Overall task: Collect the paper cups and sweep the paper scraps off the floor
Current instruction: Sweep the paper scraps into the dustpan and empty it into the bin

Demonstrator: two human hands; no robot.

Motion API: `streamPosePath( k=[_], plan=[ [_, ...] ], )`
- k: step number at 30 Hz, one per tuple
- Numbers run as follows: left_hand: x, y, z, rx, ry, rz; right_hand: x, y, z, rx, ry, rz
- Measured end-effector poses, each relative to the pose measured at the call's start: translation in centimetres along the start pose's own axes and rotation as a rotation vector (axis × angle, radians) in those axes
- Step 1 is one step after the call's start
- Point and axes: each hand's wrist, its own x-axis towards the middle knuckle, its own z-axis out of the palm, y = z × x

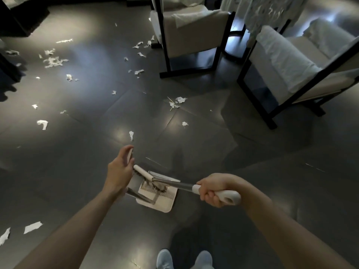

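1. Both hands show in the head view: my right hand [211, 193] is clamped round the grip of a white-handled, metal-shafted broom [175, 183].
2. Its bristles sit in the white comb-toothed plastic dustpan [165, 200]; my left hand [119, 171], fingers straight, is at the pan's left edge.
3. White torn paper scraps [53, 61] lie scattered over the dark tiled floor [77, 152], mostly ahead and left.

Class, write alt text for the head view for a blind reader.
A right hand grips a broom whose brush sits in a dustpan on a dark floor; the left hand is open beside it. Paper scraps lie scattered near two chairs.
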Motion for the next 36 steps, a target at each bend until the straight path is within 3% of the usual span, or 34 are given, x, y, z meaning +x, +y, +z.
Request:
streamPosePath(
  k=[8,16,24,28,33,36],
  plan=[
    [7.6,4.0,2.2,-0.109,0.001,-0.08,1.5,-7.8,-8.8,0.066,0.115,-0.127],
    [18.0,9.4,7.2,-0.082,0.193,-0.151,4.3,-16.7,-21.4,0.071,0.307,-0.277],
    [25.4,12.1,11.1,0.025,0.048,-0.136,8.9,-23.3,-30.0,-0.06,0.42,-0.246],
    [29.4,12.2,12.2,0.062,0.016,-0.107,11.6,-24.4,-30.2,-0.109,0.363,-0.169],
    [32.0,12.1,12.0,0.074,0.037,-0.144,11.3,-23.8,-25.7,-0.445,0.259,-0.125],
    [33.1,12.5,11.6,0.052,0.02,-0.142,9.7,-25.5,-24.7,-0.238,0.119,-0.061]
  ],
)
